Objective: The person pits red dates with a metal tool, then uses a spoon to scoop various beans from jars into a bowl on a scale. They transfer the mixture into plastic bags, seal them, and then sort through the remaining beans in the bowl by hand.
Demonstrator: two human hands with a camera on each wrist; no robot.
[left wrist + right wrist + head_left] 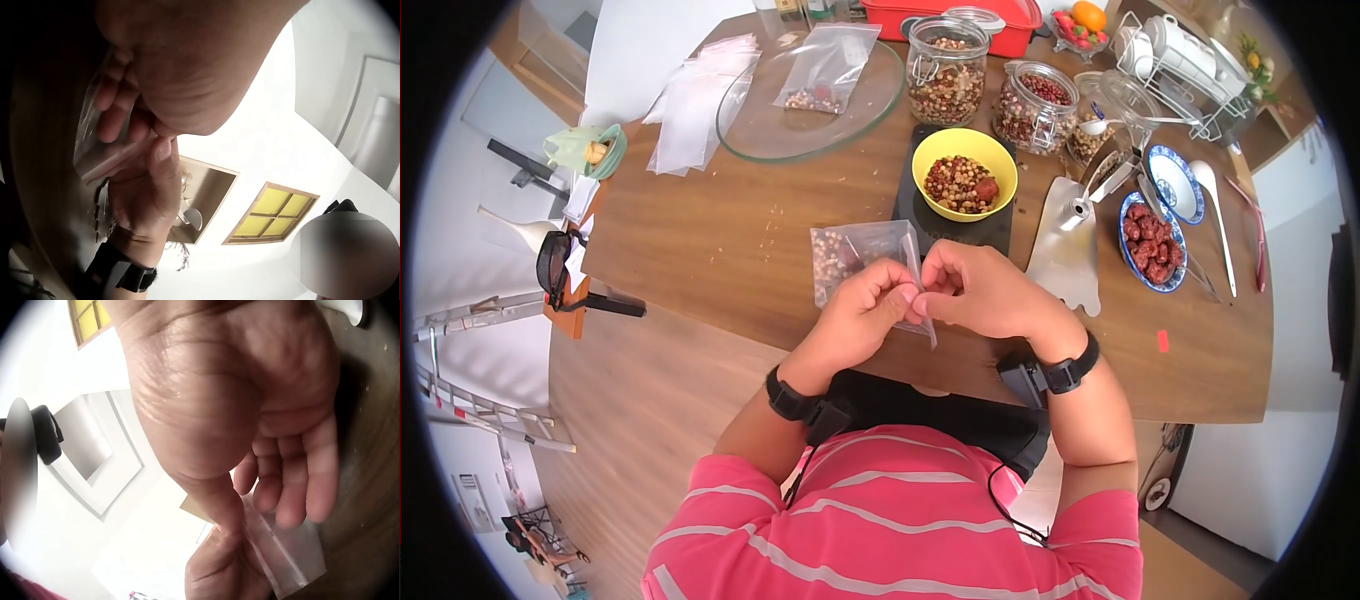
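Note:
A clear zip-lock bag [832,278] with mixed beans at its far end lies at the table's near edge. My left hand [862,312] pinches the bag's zip edge between thumb and forefinger. Right beside it my right hand [982,290] pinches the same edge, the two thumbs meeting. In the right wrist view the other fingers [292,487] extend beside the clear plastic [300,550]. A faint red line runs along the bag's edge in the left wrist view. Just beyond the hands, a yellow bowl [930,150] of mixed beans with a reddish dried fruit stands on a black scale [910,232].
A glass plate [750,145] holds another filled bag [825,70], beside a stack of flat bags [695,110]. Behind are bean jars [945,85]. To the right lie a metal scoop [1065,250], a blue-rimmed bowl of red dates [1150,245] and a white spoon [1215,210].

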